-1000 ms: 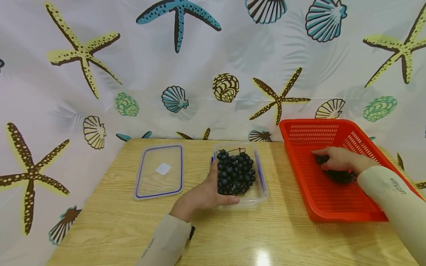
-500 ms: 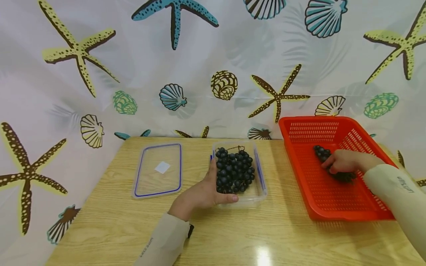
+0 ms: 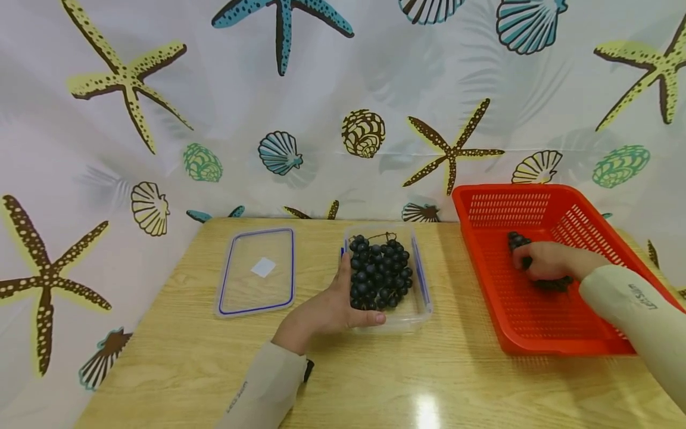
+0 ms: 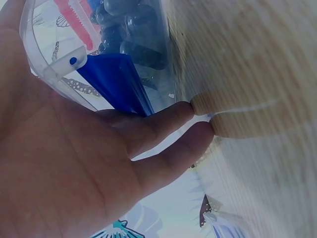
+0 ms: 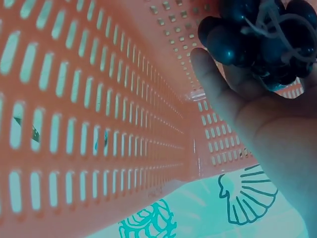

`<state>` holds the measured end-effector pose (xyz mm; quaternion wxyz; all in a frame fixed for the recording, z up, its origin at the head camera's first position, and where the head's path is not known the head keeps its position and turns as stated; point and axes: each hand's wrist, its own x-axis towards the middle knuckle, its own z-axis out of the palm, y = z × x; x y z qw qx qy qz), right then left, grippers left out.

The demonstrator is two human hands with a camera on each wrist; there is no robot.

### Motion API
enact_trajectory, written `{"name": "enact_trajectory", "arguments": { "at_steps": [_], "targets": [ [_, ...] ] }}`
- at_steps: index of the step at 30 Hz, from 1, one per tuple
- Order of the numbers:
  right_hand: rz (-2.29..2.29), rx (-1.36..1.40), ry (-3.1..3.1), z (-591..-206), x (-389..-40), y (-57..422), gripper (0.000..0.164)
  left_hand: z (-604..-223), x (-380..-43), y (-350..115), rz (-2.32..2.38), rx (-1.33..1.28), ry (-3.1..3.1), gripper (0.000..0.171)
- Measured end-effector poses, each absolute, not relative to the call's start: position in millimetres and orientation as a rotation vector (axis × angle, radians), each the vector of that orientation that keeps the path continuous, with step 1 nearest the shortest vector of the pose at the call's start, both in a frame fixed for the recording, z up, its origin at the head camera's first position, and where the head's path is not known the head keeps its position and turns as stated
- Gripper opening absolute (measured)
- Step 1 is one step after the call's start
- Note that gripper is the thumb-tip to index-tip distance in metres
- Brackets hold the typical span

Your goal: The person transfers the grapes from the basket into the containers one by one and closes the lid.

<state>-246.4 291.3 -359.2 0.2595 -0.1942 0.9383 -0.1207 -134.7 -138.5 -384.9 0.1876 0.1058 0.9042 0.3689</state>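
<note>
A clear plastic box (image 3: pixel 415 325) on the wooden table holds a bunch of dark grapes (image 3: pixel 380 274). My left hand (image 3: pixel 324 310) rests at its near left corner, fingers straight along the left side and thumb across the near rim. In the left wrist view, fingertips (image 4: pixel 200 129) reach down to the table beside the box's blue clasp (image 4: pixel 116 82). Inside the red basket (image 3: pixel 557 345), my right hand (image 3: pixel 546 260) grips a second bunch of dark grapes (image 5: pixel 233 44) from above, fingers curled around it. Part of that bunch is hidden under the hand.
The box's clear lid (image 3: pixel 241 274), with a blue seal and a small white label, lies flat on the table (image 3: pixel 343 381) left of the box. Behind the table hangs a white cloth (image 3: pixel 321 89) printed with starfish and shells. High slotted walls surround the right hand.
My right hand shifted right along the grapes in the basket, then slightly back left, its fingers now curled closer around the bunch. The left hand stays at the box.
</note>
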Motion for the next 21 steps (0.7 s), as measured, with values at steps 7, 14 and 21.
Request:
{"name": "enact_trajectory", "arguments": {
  "at_steps": [7,14,21],
  "targets": [
    [-0.256,-0.447,2.585,-359.3,-248.1,290.2,0.063,-384.1,-134.7,-139.6,1.049,0.291,2.517,0.139],
    [-0.334,-0.434,2.593,-347.5,-248.0,292.9,0.073,-385.3,-136.8,-147.2,1.098,0.36,2.45,0.141],
    [-0.418,-0.464,2.688,-326.5,-243.9,288.3,0.074,-386.1,-137.7,-151.3,1.115,0.387,2.421,0.145]
  ]
}}
